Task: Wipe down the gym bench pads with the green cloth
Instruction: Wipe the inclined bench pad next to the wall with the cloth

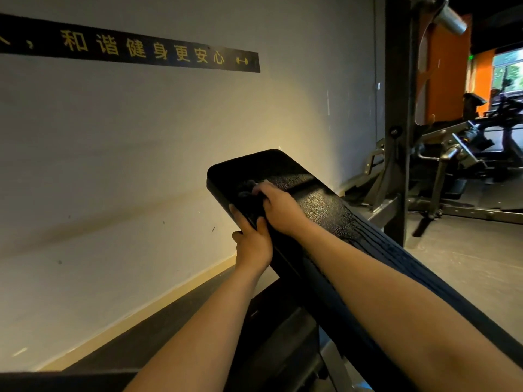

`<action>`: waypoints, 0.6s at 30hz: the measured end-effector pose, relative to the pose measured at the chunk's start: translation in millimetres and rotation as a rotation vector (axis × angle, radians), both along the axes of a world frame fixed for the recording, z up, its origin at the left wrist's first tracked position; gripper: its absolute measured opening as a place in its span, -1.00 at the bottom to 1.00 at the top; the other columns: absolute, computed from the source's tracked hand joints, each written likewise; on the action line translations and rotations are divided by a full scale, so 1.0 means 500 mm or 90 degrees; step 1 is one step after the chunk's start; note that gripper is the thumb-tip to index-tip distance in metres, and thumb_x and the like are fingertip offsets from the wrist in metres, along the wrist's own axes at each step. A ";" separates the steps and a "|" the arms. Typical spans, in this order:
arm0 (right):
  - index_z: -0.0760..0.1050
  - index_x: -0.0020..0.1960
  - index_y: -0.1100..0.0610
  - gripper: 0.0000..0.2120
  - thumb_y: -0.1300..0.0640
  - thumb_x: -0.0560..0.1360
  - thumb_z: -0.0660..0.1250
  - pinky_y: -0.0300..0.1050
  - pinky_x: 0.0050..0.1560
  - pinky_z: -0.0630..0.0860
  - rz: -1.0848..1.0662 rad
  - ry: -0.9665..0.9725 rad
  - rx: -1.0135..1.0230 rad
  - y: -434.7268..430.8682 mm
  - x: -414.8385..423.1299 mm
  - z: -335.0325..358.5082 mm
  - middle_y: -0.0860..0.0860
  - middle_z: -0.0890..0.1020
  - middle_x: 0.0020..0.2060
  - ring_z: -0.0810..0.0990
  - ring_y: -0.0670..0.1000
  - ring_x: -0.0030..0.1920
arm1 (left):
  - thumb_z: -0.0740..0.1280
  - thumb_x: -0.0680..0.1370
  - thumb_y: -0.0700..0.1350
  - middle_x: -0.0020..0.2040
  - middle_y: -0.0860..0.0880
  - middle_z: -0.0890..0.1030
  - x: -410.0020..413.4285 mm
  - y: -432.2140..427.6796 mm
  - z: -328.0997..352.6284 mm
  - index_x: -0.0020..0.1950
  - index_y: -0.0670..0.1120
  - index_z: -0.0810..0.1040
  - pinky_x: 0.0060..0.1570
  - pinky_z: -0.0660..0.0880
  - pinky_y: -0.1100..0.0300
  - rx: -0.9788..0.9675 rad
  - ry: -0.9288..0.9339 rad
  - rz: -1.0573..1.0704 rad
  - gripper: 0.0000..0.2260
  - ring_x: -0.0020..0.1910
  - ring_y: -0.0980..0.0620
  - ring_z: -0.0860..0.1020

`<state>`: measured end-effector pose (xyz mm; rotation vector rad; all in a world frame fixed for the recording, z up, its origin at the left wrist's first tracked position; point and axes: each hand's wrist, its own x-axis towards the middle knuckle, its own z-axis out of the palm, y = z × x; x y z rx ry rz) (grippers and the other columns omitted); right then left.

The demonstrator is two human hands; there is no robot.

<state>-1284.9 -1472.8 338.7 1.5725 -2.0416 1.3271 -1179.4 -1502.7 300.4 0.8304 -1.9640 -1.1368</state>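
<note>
Right hand (278, 207), cloth (245, 190) on up-left-pointing pad (322, 200)

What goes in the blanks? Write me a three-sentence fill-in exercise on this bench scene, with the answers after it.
1. The left hand grips the edge of the bench pad on the side nearest the ____.
2. The right hand holds the cloth against the pad's ____ face.
3. The black banner bears ____ characters.
Missing words: wall; top; yellow.
</note>
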 end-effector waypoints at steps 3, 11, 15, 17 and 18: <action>0.51 0.27 0.05 -0.57 0.34 0.54 0.08 0.06 0.37 0.38 -0.056 -0.035 0.004 0.004 -0.035 -0.003 0.10 0.48 0.38 0.25 0.06 0.51 | 0.00 0.70 0.13 0.42 -0.22 0.27 0.005 0.003 0.005 0.56 0.23 -0.38 0.04 0.36 0.08 0.024 -0.008 -0.009 -0.40 0.06 -0.09 0.45; 0.48 0.37 0.05 -0.53 0.38 0.55 0.13 0.06 -0.05 0.53 -0.255 -0.169 0.023 0.144 -0.156 -0.051 0.19 0.53 0.27 0.59 0.23 0.06 | -0.01 0.70 0.13 0.49 -0.21 0.23 -0.021 0.039 0.011 0.58 0.23 -0.33 0.39 0.34 -0.18 0.054 -0.015 0.114 -0.43 0.36 -0.27 0.40; 0.50 0.36 0.04 -0.49 0.41 0.52 0.12 0.04 -0.12 0.46 -0.282 -0.216 0.004 0.201 -0.176 -0.075 0.18 0.62 0.14 0.57 0.24 0.05 | 0.02 0.71 0.11 0.47 -0.24 0.31 -0.021 0.060 -0.005 0.61 0.17 -0.27 0.37 0.33 -0.15 0.036 0.000 0.136 -0.42 0.40 -0.26 0.38; 0.49 0.36 0.03 -0.46 0.41 0.49 0.11 0.04 -0.11 0.45 -0.296 -0.239 0.005 0.213 -0.185 -0.086 0.19 0.62 0.10 0.57 0.26 0.07 | 0.03 0.70 0.12 0.51 -0.23 0.30 -0.012 0.068 -0.019 0.60 0.15 -0.30 0.41 0.29 -0.13 0.025 -0.019 0.108 -0.40 0.45 -0.26 0.34; 0.50 0.35 0.05 -0.46 0.42 0.48 0.12 0.04 -0.11 0.46 -0.297 -0.251 0.006 0.215 -0.184 -0.089 0.21 0.62 0.09 0.56 0.26 0.07 | 0.03 0.70 0.11 0.54 -0.21 0.27 -0.006 0.075 -0.023 0.60 0.15 -0.31 0.42 0.27 -0.12 0.023 -0.024 0.091 -0.40 0.47 -0.25 0.33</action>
